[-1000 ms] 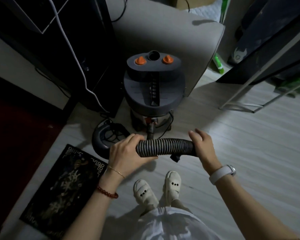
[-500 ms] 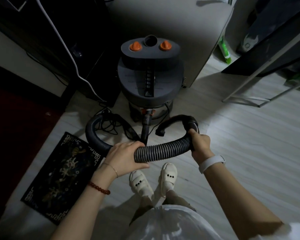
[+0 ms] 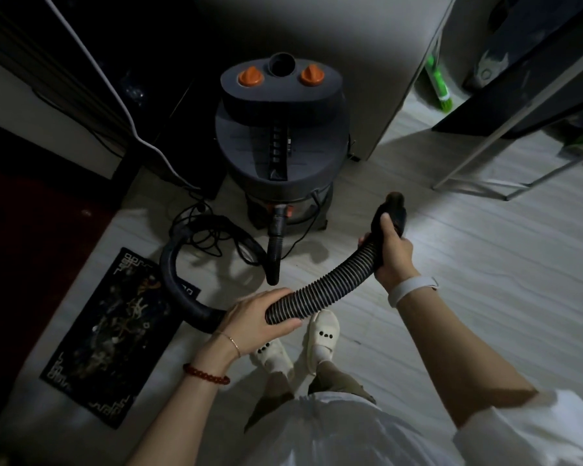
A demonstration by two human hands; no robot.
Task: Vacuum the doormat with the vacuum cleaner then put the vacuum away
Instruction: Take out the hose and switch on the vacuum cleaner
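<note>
From the head camera, you look down at your own two hands on the ribbed vacuum hose (image 3: 330, 285), which runs slantwise between them above the pale plank floor (image 3: 485, 280). Your left hand (image 3: 253, 319) wraps the lower stretch of the hose, fingers curled over the top and thumb underneath. Your right hand (image 3: 392, 255) grips it higher up and further right, fingers closed round the part just below the dark nozzle end (image 3: 392, 206), which points up and away from you.

To the left of your left hand, the hose carries on as a smooth dark loop (image 3: 172, 277) that curves over the near corner of the doormat (image 3: 108, 334) and back toward the canister. The doormat, dark with a pale patterned border, lies flat on the floor left of your feet, just beside your left wrist and below it.

The vacuum cleaner (image 3: 280, 142) stands upright ahead of you, grey with two orange knobs (image 3: 249, 77) on top, well beyond both hands. A tangle of black cord (image 3: 209, 237) lies on the floor between it and the mat. Your white slippers (image 3: 322, 338) sit directly beneath the hose.
</note>
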